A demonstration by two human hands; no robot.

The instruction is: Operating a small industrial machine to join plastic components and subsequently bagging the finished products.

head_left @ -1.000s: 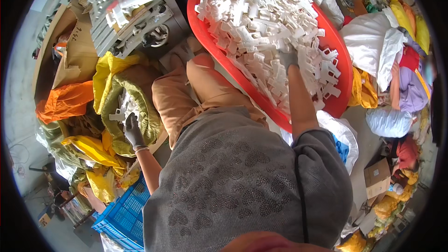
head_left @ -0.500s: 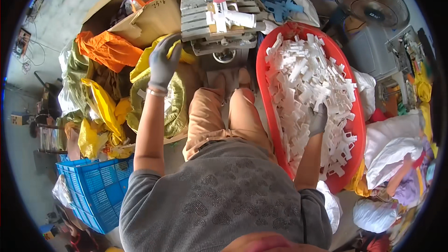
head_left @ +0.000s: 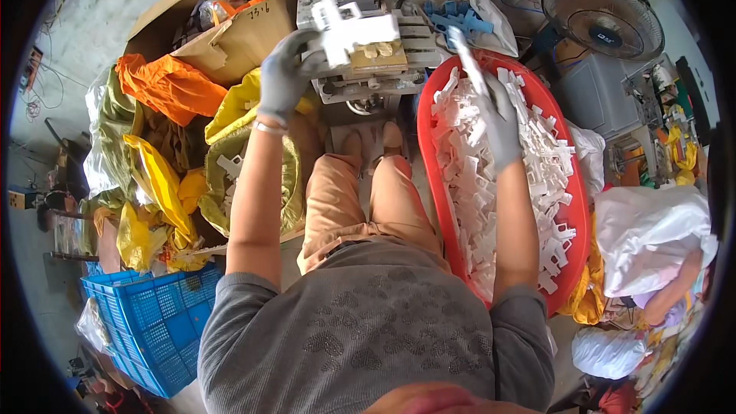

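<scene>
Beside the small metal machine [head_left: 368, 54] at your knees, your left hand [head_left: 285, 77], gloved in grey, has come up from the yellow sacks [head_left: 165, 184] and now clasps a white plastic piece [head_left: 349, 27] right at the machine's top, touching it. Your right hand [head_left: 498, 119], also gloved, has lifted out of the red tub [head_left: 429, 176] just right of the machine and grips a long white plastic strip [head_left: 466, 50], tip pointing toward the machine. Both hands have moved from picking to the machine, so feeding looks under way. Pieces are white, angular, cross-like, heaped loose in the tub. Left of the machine: cardboard box [head_left: 230, 31], orange cloth [head_left: 165, 88], blue crate [head_left: 153, 322].
</scene>
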